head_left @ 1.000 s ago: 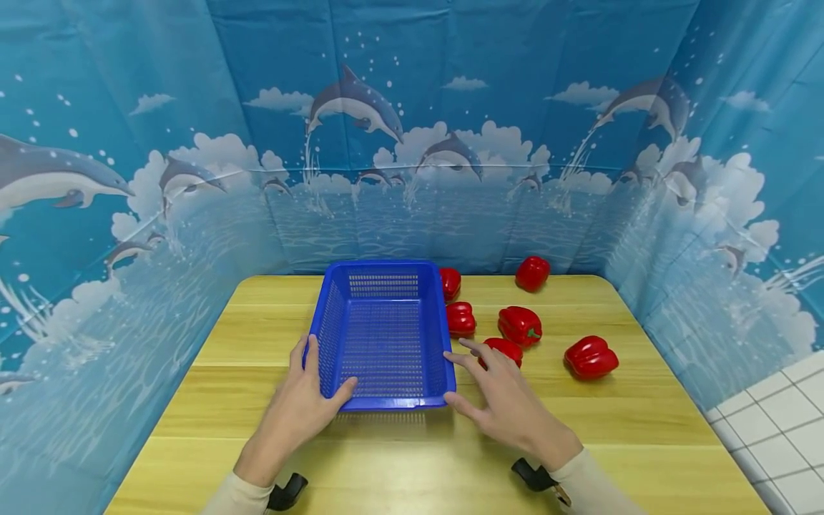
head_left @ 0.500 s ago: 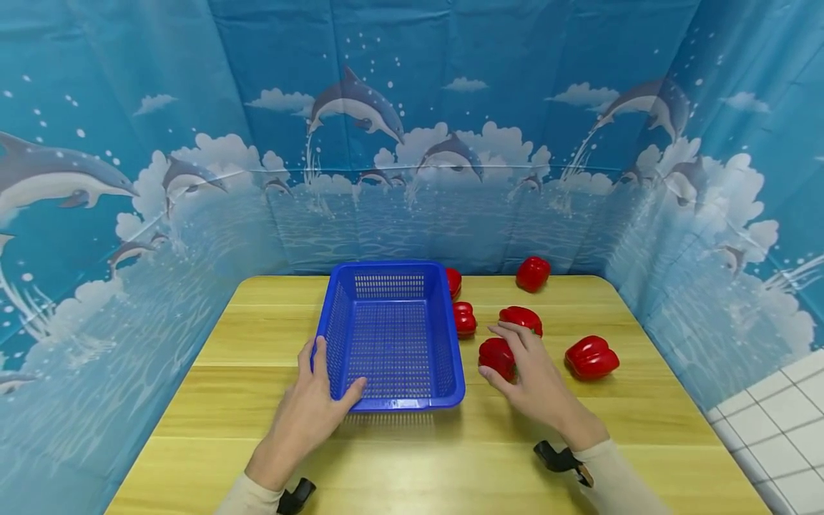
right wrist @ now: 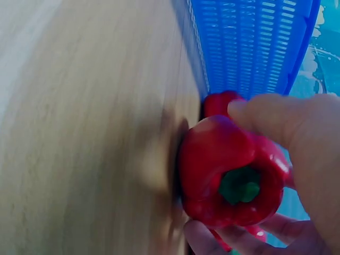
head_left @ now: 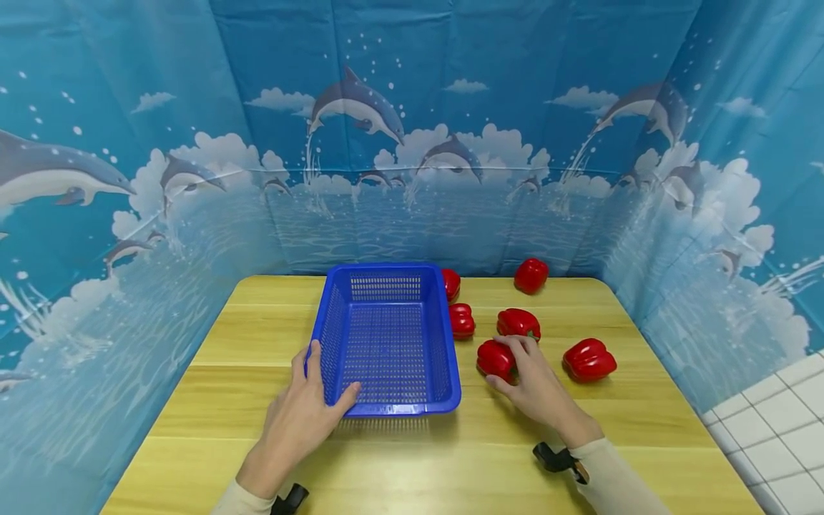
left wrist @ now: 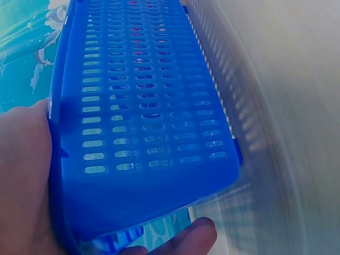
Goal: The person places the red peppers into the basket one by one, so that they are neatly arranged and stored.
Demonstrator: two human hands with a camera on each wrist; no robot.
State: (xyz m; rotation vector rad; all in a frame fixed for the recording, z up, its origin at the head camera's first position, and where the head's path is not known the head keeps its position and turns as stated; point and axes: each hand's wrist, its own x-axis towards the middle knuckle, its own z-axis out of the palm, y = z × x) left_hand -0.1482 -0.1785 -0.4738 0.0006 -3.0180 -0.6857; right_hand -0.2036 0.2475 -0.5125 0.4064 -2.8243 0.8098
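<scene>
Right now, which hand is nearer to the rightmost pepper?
Right: the right hand is left of the rightmost pepper, without touching; the left hand is farther left, on the blue basket.

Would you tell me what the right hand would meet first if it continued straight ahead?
The right hand would first meet the red pepper it grips; beyond that, perhaps another pepper beside the blue basket, though depth is unclear.

Red peppers [head_left: 589,360] and a deep blue basket [head_left: 402,410] on a yellow wood-grain tabletop [head_left: 212,422].
Rows of slots pattern the basket; one pepper shows a green stem [right wrist: 240,186]. The blue curtain [head_left: 412,222] carries grey-and-white dolphins [head_left: 357,104], white clouds [head_left: 492,154] and pale ripples; white tiles [head_left: 788,429] have dark grid lines, the sleeves [head_left: 621,476] are cream.
</scene>
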